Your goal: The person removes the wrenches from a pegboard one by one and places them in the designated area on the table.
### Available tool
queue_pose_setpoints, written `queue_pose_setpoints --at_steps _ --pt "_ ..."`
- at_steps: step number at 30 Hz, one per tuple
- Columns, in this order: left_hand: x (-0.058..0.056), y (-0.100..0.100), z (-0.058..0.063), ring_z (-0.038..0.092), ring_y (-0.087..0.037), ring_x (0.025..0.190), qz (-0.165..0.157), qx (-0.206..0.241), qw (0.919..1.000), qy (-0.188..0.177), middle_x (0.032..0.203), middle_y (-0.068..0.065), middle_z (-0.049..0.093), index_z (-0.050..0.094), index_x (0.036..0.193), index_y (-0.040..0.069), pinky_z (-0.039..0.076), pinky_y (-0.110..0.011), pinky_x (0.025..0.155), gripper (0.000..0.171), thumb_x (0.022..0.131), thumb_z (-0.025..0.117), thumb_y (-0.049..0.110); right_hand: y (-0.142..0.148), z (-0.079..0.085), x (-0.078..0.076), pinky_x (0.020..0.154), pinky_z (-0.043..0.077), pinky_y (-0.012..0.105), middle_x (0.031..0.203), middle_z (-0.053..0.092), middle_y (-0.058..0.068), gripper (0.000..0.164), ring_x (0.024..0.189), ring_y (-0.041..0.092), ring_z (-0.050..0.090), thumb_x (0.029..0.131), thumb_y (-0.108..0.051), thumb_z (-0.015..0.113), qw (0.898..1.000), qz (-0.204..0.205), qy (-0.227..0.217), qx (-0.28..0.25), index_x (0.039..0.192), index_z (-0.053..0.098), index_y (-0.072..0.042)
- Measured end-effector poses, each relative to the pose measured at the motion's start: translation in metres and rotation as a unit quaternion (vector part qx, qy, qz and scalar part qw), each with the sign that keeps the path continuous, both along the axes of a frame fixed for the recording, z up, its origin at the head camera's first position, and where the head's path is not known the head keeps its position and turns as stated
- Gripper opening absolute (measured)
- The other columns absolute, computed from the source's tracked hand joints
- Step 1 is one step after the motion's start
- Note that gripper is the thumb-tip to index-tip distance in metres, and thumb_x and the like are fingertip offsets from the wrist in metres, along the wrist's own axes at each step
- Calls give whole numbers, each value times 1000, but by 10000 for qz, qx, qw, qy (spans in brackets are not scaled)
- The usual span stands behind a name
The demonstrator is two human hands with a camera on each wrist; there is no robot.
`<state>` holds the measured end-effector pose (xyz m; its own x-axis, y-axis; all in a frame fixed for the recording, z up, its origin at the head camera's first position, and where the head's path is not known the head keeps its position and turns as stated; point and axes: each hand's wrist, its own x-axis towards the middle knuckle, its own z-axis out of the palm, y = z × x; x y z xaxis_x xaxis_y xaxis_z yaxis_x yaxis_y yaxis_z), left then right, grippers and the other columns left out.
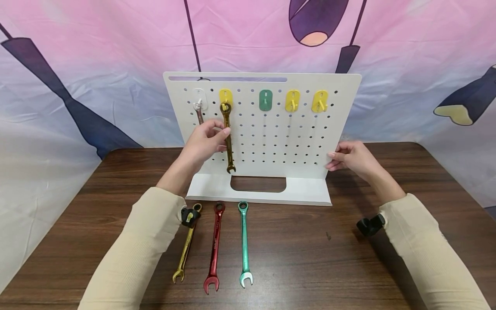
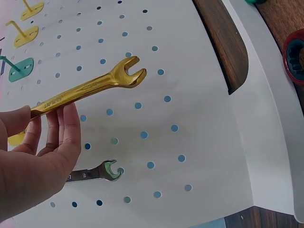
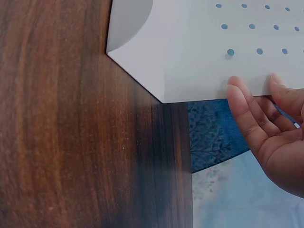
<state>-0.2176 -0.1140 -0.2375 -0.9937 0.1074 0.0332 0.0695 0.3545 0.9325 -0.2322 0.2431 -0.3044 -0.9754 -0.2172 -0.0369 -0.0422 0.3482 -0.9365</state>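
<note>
My left hand point(image 1: 207, 140) pinches a gold combination wrench point(image 1: 228, 144) by its shank, between thumb and fingers. The wrench is upright before the white pegboard point(image 1: 255, 170), ring end up at a yellow hook point(image 1: 226, 93); whether the ring is over the peg cannot be told. Left of it a silver wrench point(image 2: 90, 174) hangs from a clear hook point(image 1: 199, 95), partly hidden by the left hand. At the board's right edge my right hand point(image 1: 352, 158) grips the rim, thumb and fingers touching it in the right wrist view.
On the brown table point(image 1: 294, 249) before the board lie a smaller gold wrench point(image 1: 187, 245), a red wrench point(image 1: 215, 249) and a green wrench point(image 1: 244, 241). A green hook point(image 1: 265, 100) and two yellow hooks point(image 1: 292, 100) sit farther right. A printed cloth point(image 1: 248, 38) hangs behind.
</note>
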Motion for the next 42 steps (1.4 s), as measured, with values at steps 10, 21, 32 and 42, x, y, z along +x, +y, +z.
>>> queue_pose_setpoints --at_steps 10,21,32,42 --pt "3 -1 0 56 -24 90 -48 45 10000 20 99 -14 55 48 103 2 52 -35 82 19 95 49 20 0 0 1 74 55 42 82 66 12 26 71 20 67 92 -6 53 10000 12 -8 13 98 49 18" --pt "8 0 2 56 -23 85 -150 65 9998 67 94 -13 54 49 105 1 54 -34 78 21 95 49 20 1 -1 0 75 54 43 82 66 12 26 72 19 67 92 -7 53 10000 29 -35 -27 98 48 18" --pt "8 0 5 57 -23 82 -146 21 9998 132 93 -13 55 49 105 1 54 -35 78 21 95 50 19 0 0 0 75 54 43 84 66 13 27 72 20 67 92 -7 54 10000 2 -41 10 100 49 18" --pt "14 0 9 58 -23 85 -89 76 9998 131 95 -14 57 52 104 1 55 -34 74 18 94 51 17 0 1 1 76 54 45 83 67 14 26 71 20 67 92 -6 54 10000 17 -20 23 100 49 18"
